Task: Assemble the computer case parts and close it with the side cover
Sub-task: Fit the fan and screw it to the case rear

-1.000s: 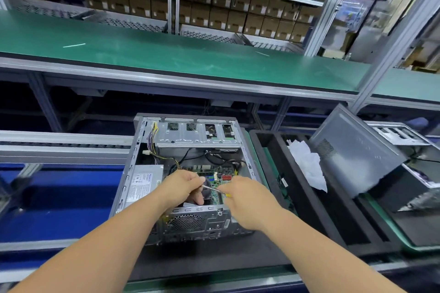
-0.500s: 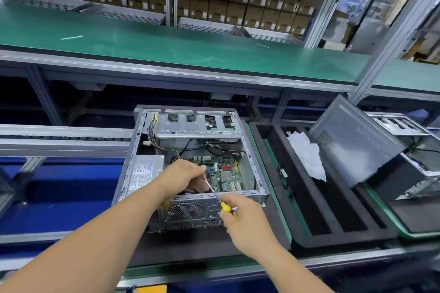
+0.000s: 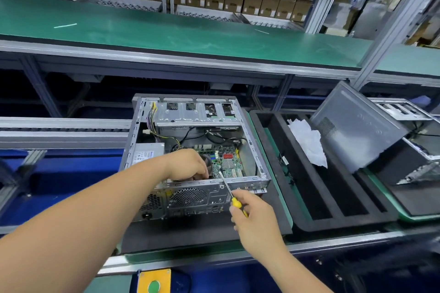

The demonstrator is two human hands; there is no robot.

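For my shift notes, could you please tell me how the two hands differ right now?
The left hand reaches inside the open case, fingers curled down near the board; the right hand stays outside the case, gripping a yellow-handled screwdriver. What the left hand holds is hidden. Both are bare.

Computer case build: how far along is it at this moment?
Done: the motherboard and power supply already sit inside the open computer case. In hand: the right hand holds a yellow screwdriver, tip angled into the case, while the left hand reaches inside. Left: the grey side cover leans off to the right, not fitted.
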